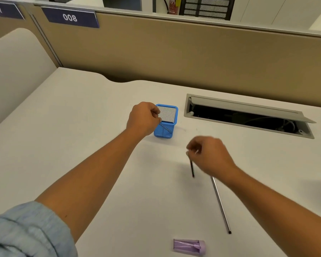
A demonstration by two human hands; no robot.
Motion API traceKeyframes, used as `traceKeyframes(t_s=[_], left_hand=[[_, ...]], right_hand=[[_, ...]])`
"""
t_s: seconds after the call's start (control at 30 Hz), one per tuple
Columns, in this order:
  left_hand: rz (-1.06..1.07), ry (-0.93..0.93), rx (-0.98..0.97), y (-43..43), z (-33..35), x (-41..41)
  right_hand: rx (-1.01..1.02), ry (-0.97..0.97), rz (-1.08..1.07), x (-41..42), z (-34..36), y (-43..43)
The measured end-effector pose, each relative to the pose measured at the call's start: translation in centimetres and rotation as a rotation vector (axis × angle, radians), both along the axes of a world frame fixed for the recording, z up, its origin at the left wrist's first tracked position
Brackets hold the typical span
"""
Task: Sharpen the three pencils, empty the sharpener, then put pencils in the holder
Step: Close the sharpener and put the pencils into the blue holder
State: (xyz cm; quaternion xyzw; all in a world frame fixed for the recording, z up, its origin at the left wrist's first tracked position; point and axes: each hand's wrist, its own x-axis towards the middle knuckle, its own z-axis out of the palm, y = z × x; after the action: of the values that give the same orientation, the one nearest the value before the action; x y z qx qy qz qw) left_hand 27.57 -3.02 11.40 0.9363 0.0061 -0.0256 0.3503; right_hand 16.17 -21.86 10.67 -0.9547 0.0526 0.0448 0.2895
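At desk 008, a person with a rolled-up blue sleeve (26, 229) appears to be on the last stage of the job: getting three pencils into a blue mesh holder (160, 133), which stands at twelve o'clock from the person, toward the middle of the desk (82, 145). The left hand (143, 118) sits against the holder's nine o'clock side, fingers curled at the rim, probably to keep the light cup from tipping or sliding. Whether it grips the rim or the top of the first pencil (166, 129), seen as a slanted line through the mesh, cannot be told. The right hand (209, 154), at four o'clock from the holder and well apart from it, pinches the second pencil (192, 168) by its upper end so that it hangs nearly upright, a hold that suits dropping it straight into the opening. The third pencil (220, 204) lies flat on the desk at six o'clock from the right hand, within easy reach for the next pick. The purple sharpener (189, 247) lies on its side at the near edge, at six o'clock from the holder, out of the way; whether it has been emptied cannot be told. An open cable hatch (248, 108) gapes at three o'clock from the holder.
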Motion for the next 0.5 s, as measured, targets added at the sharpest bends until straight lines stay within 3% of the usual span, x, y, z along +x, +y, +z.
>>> traceKeyframes(t_s=[0.13,0.23,0.37,0.5], left_hand=[[-0.001,-0.026,-0.033,0.4,0.0,-0.2],[0.001,-0.043,-0.041,0.7,0.1,-0.4],[-0.019,-0.060,-0.012,1.0,0.1,-0.8],[-0.076,-0.057,0.091,0.7,0.1,-1.6]], right_hand=[[0.238,-0.226,-0.039,4.2,5.0,1.1],[0.282,-0.349,-0.032,6.6,7.2,1.7],[0.213,-0.354,-0.001,9.2,6.1,2.7],[-0.018,-0.273,0.054,10.7,3.1,3.6]])
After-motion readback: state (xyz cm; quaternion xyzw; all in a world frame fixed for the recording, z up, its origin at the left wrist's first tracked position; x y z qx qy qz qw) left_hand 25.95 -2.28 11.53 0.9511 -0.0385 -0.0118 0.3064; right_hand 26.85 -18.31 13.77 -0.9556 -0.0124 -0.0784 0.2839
